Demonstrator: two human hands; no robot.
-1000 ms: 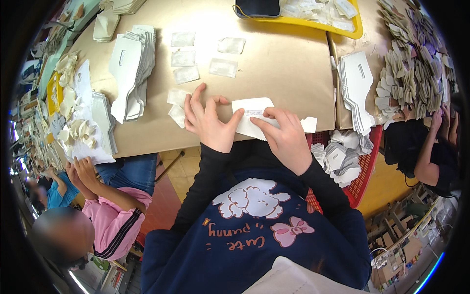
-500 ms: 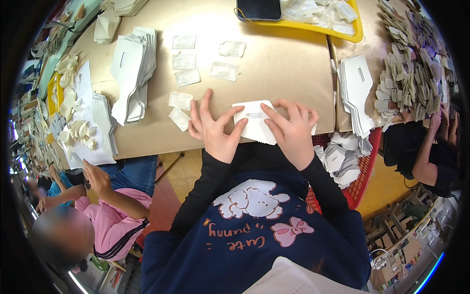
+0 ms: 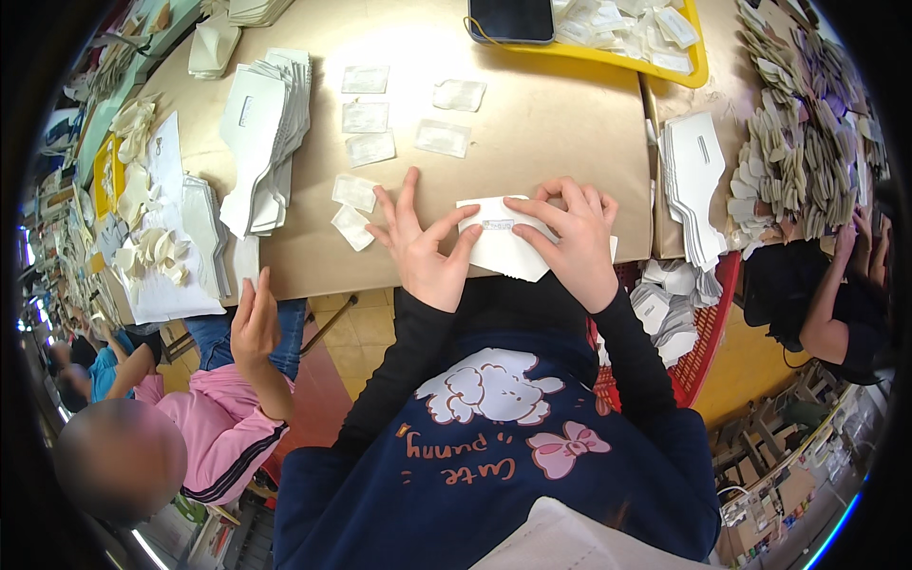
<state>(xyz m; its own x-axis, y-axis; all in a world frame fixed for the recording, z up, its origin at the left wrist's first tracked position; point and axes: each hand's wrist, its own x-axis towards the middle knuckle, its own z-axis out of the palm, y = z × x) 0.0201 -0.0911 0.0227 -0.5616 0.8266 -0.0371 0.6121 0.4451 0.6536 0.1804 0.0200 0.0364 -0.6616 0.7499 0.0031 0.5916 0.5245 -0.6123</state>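
Note:
A white flat cut piece [image 3: 503, 258] with a small printed rectangle in its upper middle lies at the table's near edge. My left hand [image 3: 427, 258] holds its left edge between thumb and index finger, the other fingers spread upward. On the right, my right hand [image 3: 579, 245] holds the piece with thumb and index finger on its surface close to the printed rectangle; the remaining fingers are curled. Part of the white material shows beyond my right hand. Thin whitish rectangular pieces [image 3: 442, 139] lie loose on the table, one of them [image 3: 352, 228] near my left fingertips.
Stacked white cut pieces [image 3: 249, 142] stand left, and another stack [image 3: 692, 180] right. A yellow tray [image 3: 698, 66] with small whitish pieces and a phone [image 3: 513, 19] are at the back. A red basket [image 3: 717, 313] holds white pieces. A co-worker in pink [image 3: 228, 418] sits left.
My right index finger has shifted slightly left along the piece's top, and the hand sits a little further over it. The co-worker's hand at left has moved right, toward the table edge.

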